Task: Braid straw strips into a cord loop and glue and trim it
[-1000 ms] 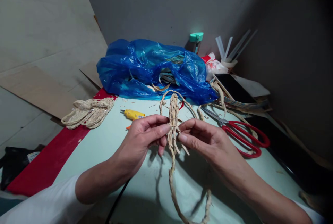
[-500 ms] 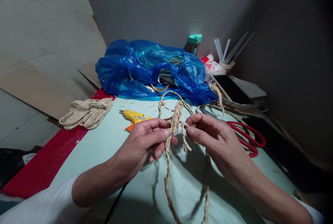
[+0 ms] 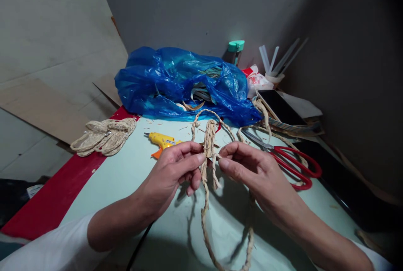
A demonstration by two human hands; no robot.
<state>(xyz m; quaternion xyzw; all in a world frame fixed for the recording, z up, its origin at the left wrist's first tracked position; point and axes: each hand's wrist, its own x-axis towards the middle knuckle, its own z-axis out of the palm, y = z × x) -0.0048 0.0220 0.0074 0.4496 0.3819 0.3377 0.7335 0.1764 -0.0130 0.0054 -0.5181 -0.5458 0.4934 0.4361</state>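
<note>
My left hand point(image 3: 181, 168) pinches a small flat coil of twisted straw-coloured cord point(image 3: 209, 138) between thumb and fingers, holding it upright above the table. A few centimetres to the right, my right hand point(image 3: 247, 164) pinches the same kind of cord, whose short frayed end point(image 3: 215, 178) dangles between the hands. From the coil a long loop of cord point(image 3: 205, 220) hangs down toward me and curves back up behind my right hand. Another stretch arcs over the table behind the coil. My fingers hide part of the cord at both grips.
A yellow glue gun point(image 3: 162, 140) lies behind my left hand, and red-handled scissors point(image 3: 296, 166) lie beside my right. A cord bundle point(image 3: 105, 136) rests at the left edge. A blue plastic bag point(image 3: 176, 80) fills the back; a phone point(image 3: 280, 107) lies right of it.
Both hands have shifted slightly left. The coil is now more upright, and the cord's short end hangs lower and closer to it.
</note>
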